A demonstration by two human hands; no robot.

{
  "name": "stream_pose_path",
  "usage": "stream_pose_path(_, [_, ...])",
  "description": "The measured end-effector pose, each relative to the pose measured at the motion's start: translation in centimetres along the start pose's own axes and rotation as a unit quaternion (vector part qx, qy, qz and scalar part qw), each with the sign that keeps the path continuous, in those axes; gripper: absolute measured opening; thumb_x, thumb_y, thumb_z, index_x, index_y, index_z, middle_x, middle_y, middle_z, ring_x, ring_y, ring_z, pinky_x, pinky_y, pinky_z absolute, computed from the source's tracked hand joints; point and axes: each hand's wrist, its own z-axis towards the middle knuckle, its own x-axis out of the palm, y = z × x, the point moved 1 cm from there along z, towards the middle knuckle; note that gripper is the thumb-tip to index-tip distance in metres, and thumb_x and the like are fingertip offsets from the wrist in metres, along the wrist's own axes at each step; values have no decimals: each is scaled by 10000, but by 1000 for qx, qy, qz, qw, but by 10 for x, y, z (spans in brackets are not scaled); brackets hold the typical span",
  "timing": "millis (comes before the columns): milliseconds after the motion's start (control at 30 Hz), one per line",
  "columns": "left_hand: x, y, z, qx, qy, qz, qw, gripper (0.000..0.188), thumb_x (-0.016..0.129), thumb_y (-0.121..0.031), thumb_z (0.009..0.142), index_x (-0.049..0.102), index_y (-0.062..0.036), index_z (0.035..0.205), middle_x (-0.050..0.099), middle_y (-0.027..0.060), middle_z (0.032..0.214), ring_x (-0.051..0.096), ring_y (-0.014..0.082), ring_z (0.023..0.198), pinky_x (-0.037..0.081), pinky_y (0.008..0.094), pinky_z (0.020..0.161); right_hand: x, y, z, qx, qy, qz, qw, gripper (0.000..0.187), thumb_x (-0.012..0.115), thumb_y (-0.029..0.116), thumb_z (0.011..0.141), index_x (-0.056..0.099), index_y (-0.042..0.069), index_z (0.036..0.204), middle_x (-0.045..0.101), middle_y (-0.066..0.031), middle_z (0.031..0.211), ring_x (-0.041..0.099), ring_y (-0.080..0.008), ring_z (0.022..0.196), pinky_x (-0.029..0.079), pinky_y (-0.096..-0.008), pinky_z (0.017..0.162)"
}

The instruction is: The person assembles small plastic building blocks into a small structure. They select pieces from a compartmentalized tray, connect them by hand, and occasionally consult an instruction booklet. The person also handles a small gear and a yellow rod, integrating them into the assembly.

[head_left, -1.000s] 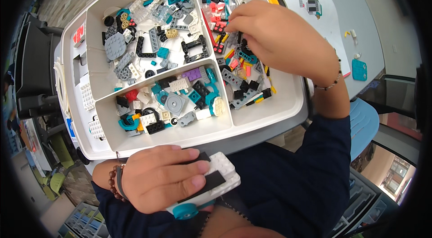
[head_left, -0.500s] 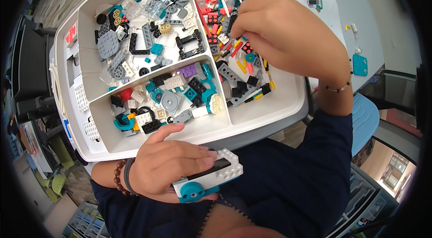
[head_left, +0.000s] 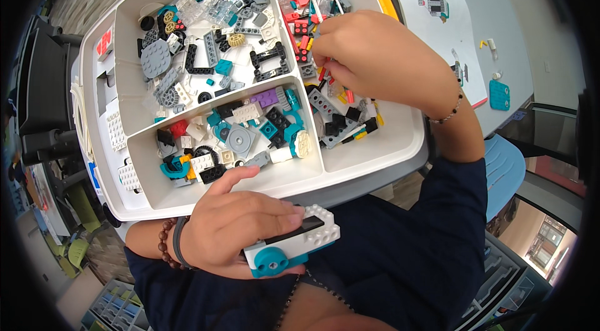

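Observation:
My left hand [head_left: 240, 226] grips a white and teal toy-brick assembly [head_left: 312, 238] in front of my chest, fingers over its black top and the index finger stretched out along the tray's near wall. The assembly has white studs and a round teal piece on its side. Over the right compartment of a white sorting tray [head_left: 369, 165], my right hand [head_left: 369, 56] is bent down with its fingers drawn together among small red, yellow and black pieces. Its fingertips are partly hidden, so what they hold cannot be made out.
Gears, plates and beams lie in the tray's far-left compartment, with a round grey plate [head_left: 156, 59]. A purple brick [head_left: 264, 98] and teal parts sit in the near compartment. Right of the tray are a printed instruction sheet [head_left: 440, 31], a teal piece [head_left: 499, 95] and a blue chair [head_left: 505, 165].
My right hand has shifted slightly nearer and left within the right compartment. My left hand still holds the brick assembly, now tilted a little differently. The view has moved slightly.

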Motion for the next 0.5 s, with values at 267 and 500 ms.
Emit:
stream_pose_path(267, [1, -1, -1, -6, -3, 1, 1000, 575, 814, -344, 617, 553, -60, 1042, 654, 74, 960, 634, 183, 865, 259, 421, 1004, 7, -2, 0, 1, -24, -40, 999, 84, 587, 31, 667, 643, 17, 728, 607, -109, 763, 594, -285, 730, 473, -371, 696])
stream_pose_path(500, [1, -5, 1, -6, -7, 20, 1000, 555, 809, -320, 620, 553, -61, 1039, 663, 78, 938, 641, 184, 846, 274, 413, 997, -4, 1, 1, 17, 46, 28, 998, 76, 621, 49, 639, 638, 49, 712, 609, -91, 718, 599, -275, 719, 470, -367, 660])
